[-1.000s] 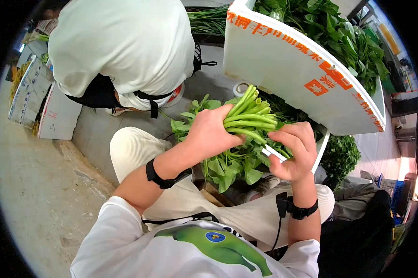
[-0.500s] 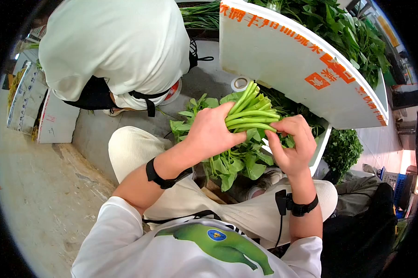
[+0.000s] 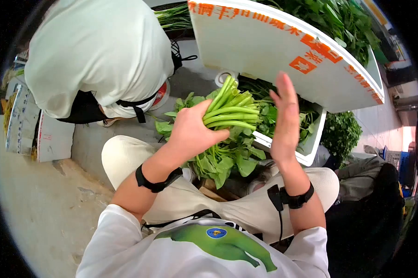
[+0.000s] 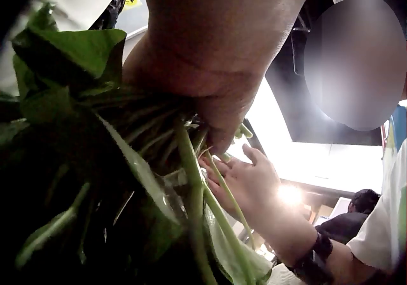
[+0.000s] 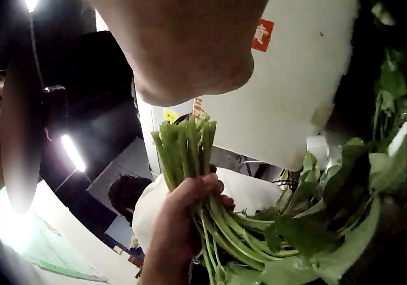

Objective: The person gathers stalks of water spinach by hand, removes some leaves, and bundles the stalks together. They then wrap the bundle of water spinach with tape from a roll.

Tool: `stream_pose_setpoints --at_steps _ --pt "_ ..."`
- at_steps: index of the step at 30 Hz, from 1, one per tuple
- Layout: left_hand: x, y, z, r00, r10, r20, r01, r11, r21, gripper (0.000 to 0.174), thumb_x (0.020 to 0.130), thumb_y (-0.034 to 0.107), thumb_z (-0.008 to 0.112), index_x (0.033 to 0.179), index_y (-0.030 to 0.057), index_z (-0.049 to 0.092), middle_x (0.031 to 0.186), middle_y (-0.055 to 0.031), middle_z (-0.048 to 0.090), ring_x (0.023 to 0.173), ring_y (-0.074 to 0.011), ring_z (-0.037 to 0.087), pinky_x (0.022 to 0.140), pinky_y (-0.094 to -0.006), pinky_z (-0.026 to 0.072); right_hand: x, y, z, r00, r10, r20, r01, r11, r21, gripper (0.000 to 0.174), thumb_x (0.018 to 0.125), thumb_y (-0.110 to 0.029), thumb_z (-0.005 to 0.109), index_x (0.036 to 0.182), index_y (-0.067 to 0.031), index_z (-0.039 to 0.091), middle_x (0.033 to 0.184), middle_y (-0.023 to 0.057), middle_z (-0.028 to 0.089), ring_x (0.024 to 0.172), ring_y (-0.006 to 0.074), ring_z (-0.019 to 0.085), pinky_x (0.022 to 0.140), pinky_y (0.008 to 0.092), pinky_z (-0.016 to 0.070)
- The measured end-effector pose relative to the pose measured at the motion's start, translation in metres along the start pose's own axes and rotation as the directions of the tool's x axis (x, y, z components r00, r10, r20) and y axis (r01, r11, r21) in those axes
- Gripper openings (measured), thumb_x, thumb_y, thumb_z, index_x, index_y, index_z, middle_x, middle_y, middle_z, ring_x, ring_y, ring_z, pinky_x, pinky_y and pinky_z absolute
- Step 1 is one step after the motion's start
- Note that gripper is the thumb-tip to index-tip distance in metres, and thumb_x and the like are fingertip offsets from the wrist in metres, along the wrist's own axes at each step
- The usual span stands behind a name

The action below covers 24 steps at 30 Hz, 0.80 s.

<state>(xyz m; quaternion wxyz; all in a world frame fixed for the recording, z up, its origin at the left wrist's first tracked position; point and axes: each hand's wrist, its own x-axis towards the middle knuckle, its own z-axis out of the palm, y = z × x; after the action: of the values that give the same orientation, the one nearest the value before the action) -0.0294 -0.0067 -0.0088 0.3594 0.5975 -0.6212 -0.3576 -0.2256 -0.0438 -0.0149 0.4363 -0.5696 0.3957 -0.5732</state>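
My left hand [image 3: 190,132] grips a bunch of leafy greens [image 3: 232,113] around its stems. The cut ends point up and to the right; the leaves hang below toward the floor. In the right wrist view the fingers of the left hand [image 5: 181,212] wrap the stems [image 5: 187,148] below their cut ends. Just right of the bunch, my right hand [image 3: 287,123] is raised edge-on with fingers straight and nothing in it. Broad dark leaves [image 4: 70,56] fill the left side of the left wrist view.
Beyond the right hand, a low white foam box [image 3: 316,139] contains more greens. A tall white box [image 3: 250,41] with orange lettering stands behind it. A roll of tape [image 3: 225,78] lies on the floor. Another person [image 3: 100,60] crouches at the left.
The right hand was at the stem ends half a second ago; it has since drawn away to the right and straightened. The left hand with the bunch has shifted slightly left in view.
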Motion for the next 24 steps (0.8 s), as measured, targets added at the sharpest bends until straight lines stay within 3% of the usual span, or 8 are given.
stream_pose_setpoints --at_steps 4,10,13,17,19,20,22,24 --pt "-0.001 0.002 0.003 0.999 0.035 0.010 -0.035 0.999 -0.003 0.040 0.066 0.018 0.079 0.099 0.0005 0.066 0.079 -0.0166 0.070 0.070 -0.0298 0.070 0.067 -0.0363 0.0544 -0.010 -0.009 0.021 0.971 -0.050 0.235 0.078 0.991 -0.110 0.065 0.108 -0.043 0.017 0.156 0.0006 0.023 0.162 0.0170 0.025 0.150 0.0286 0.023 0.122 0.0420 0.0181" --pt "0.000 0.005 -0.004 1.000 -0.020 0.015 0.020 1.000 -0.022 0.040 0.069 0.008 0.078 0.105 -0.0013 0.067 0.090 -0.0068 0.073 0.080 -0.0105 0.066 0.075 -0.0286 0.0531 0.001 0.007 0.027 0.953 0.053 0.297 -0.053 0.999 -0.007 0.068 0.108 -0.047 0.014 0.157 -0.0008 0.018 0.162 0.0189 0.024 0.150 0.0298 0.022 0.122 0.0416 0.0149" --pt "-0.002 0.004 -0.016 0.999 -0.030 -0.010 0.030 0.999 -0.021 0.039 0.070 0.009 0.079 0.106 -0.0012 0.067 0.090 -0.0058 0.073 0.080 -0.0086 0.065 0.075 -0.0276 0.0526 0.019 0.008 0.020 0.962 0.012 0.271 -0.028 0.998 0.056 0.071 0.107 -0.051 0.013 0.157 -0.0015 0.018 0.160 0.0206 0.027 0.149 0.0312 0.024 0.121 0.0436 0.0165" --pt "-0.005 0.002 -0.037 0.995 -0.013 -0.094 0.014 1.000 0.015 0.036 0.071 0.009 0.079 0.104 -0.0003 0.068 0.089 -0.0069 0.073 0.078 -0.0100 0.067 0.073 -0.0271 0.0532 0.051 0.042 -0.019 0.972 0.144 0.186 -0.127 0.987 -0.097 0.050 0.107 -0.031 0.032 0.144 -0.0008 0.046 0.141 0.0202 0.054 0.135 0.0293 0.048 0.111 0.0404 0.0365" --pt "-0.007 0.004 -0.048 0.989 -0.051 -0.135 0.050 0.999 -0.014 0.035 0.071 0.008 0.079 0.103 0.0003 0.068 0.085 -0.0061 0.073 0.077 -0.0087 0.066 0.072 -0.0273 0.0537 0.057 0.075 -0.036 0.897 0.407 0.172 -0.240 0.776 -0.583 0.035 0.100 -0.016 0.048 0.130 -0.0040 0.059 0.123 0.0225 0.065 0.116 0.0338 0.062 0.100 0.0414 0.0465" --pt "-0.009 0.003 -0.054 0.990 -0.049 -0.131 0.047 0.999 -0.018 0.035 0.071 0.008 0.079 0.103 0.0003 0.068 0.085 -0.0061 0.073 0.077 -0.0087 0.066 0.072 -0.0273 0.0537 0.057 0.097 -0.044 0.898 0.407 0.167 -0.241 0.773 -0.587 0.035 0.100 -0.016 0.048 0.130 -0.0040 0.059 0.123 0.0225 0.065 0.116 0.0338 0.062 0.100 0.0414 0.0465" --pt "-0.012 0.000 -0.065 0.983 -0.021 -0.182 0.036 0.996 0.077 0.035 0.071 0.007 0.079 0.104 0.0003 0.068 0.085 -0.0046 0.072 0.076 -0.0076 0.064 0.072 -0.0261 0.0528 0.049 0.143 -0.052 0.877 0.313 0.365 0.117 0.598 -0.793 0.036 0.092 -0.007 0.052 0.126 -0.0067 0.063 0.115 0.0205 0.067 0.105 0.0386 0.064 0.094 0.0433 0.0500" --pt "-0.013 -0.005 -0.069 0.983 -0.032 -0.180 0.044 0.997 0.061 0.036 0.071 0.007 0.078 0.105 -0.0002 0.068 0.085 -0.0037 0.071 0.074 -0.0070 0.063 0.072 -0.0247 0.0517 0.040 0.163 -0.052 0.823 0.431 0.371 0.176 0.427 -0.887 0.044 0.087 0.000 0.050 0.129 -0.0060 0.061 0.127 0.0173 0.064 0.118 0.0382 0.057 0.098 0.0437 0.0469"
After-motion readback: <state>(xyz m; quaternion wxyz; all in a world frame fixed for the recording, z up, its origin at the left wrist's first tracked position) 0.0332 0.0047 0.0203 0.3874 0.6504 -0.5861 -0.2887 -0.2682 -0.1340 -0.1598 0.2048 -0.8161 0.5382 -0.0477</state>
